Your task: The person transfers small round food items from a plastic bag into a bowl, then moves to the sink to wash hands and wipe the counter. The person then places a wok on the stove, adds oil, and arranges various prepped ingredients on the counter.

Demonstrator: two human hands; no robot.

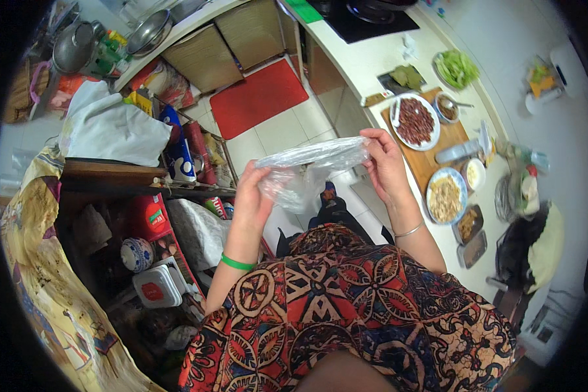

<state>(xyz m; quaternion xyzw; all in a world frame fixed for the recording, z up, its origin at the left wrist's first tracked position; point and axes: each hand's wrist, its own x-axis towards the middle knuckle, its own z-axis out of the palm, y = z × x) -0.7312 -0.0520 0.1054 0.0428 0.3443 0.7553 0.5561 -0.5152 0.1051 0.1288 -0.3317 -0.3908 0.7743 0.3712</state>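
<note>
A thin clear plastic bag [308, 161] is stretched between my two hands, in front of my body and above the tiled floor. Its upper edge runs nearly straight from one hand to the other, while the rest hangs down crumpled. My left hand [257, 188] pinches one end, with a green band round the wrist. At the other end my right hand [384, 161] grips the rim between thumb and fingers; a metal bangle circles that wrist. Close to the right hand, on the counter, is a white plate of dark red sliced meat [415, 121].
On the right counter [485, 220], a wooden cutting board [421, 159] carries a bowl with a spoon [446, 108] and a blue-rimmed plate of food [446, 196]. Lettuce [456, 68] lies farther back. Cluttered shelves [112, 171] stand at left; a red mat [258, 98] covers floor ahead.
</note>
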